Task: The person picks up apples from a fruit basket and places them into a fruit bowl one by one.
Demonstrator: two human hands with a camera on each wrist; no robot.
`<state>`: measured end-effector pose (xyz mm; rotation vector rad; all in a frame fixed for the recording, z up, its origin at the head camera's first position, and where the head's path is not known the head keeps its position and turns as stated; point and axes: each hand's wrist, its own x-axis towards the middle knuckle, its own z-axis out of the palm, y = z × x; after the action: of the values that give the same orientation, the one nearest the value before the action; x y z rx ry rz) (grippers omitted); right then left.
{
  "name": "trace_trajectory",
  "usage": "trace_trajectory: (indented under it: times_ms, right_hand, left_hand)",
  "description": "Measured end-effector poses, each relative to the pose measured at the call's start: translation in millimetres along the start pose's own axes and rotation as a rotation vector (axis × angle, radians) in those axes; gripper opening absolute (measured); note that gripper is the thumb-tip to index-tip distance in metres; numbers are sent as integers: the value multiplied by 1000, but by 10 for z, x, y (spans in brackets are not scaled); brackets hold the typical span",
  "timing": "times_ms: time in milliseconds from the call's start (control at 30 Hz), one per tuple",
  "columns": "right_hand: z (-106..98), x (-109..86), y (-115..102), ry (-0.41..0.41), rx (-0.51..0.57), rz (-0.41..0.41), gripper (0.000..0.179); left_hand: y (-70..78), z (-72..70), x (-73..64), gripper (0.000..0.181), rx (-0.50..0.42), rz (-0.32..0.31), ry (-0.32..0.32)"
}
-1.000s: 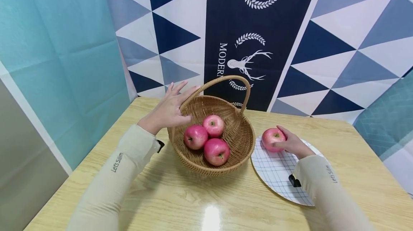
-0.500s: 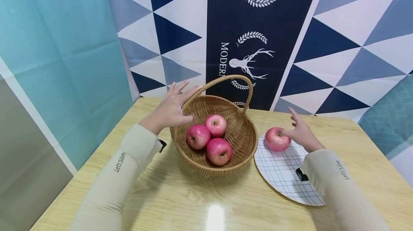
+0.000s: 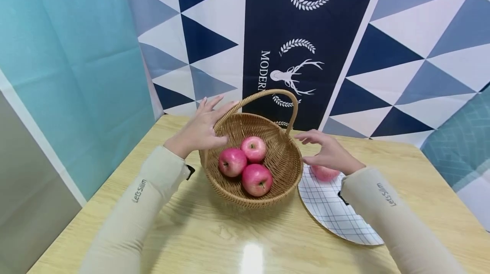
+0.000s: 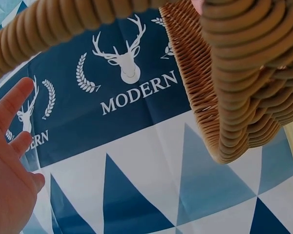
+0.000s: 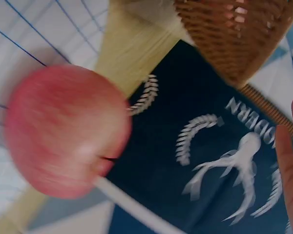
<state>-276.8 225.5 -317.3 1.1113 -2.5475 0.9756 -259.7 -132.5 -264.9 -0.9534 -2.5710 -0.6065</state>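
A brown wicker basket [image 3: 245, 202] with an arched handle [image 4: 78, 22] holds a pale red apple [image 3: 253, 149], a darker apple [image 3: 232, 162] and a third apple [image 3: 257, 180] at the front. At the basket's left side, my left hand [image 3: 200, 129] has its fingers spread next to the handle, gripping nothing. My right hand [image 3: 325, 150] is between the basket's right rim and the plate, fingers apart and pointing at the basket. Partly hidden under it in the head view, another apple [image 5: 68, 131] sits on a round white plate [image 3: 333, 210] with blue grid lines.
The light wooden table [image 3: 206, 240] carries the basket and plate. Behind it hangs a patterned cloth [image 3: 214, 44] with triangles and a dark deer panel. A turquoise cloth [image 3: 76, 52] covers the left side.
My right hand has let go of the apple on the plate, drawn back to the right, then swung left toward the basket's rim. The left hand and basket look unchanged.
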Motion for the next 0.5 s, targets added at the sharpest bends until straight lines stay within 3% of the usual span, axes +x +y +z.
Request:
trace_trajectory:
  times_ms: [100,167,300,500]
  right_hand:
    - [48,119,-139,-86,-88,-126,53]
    - [61,193,-232,-139,-115,-148,53]
    - [50,356,-370,-266,-80,-113,60]
    - [22,614,-449,-574,14,-69,73]
  left_hand:
    - [1,-12,-5,82,-1,2,-1]
    - [1,-17,-10,82,2,-1,-10]
    - [-1,-26,-16,82,4,-4,-11]
    - [4,-35,0,82,30,-4,-11]
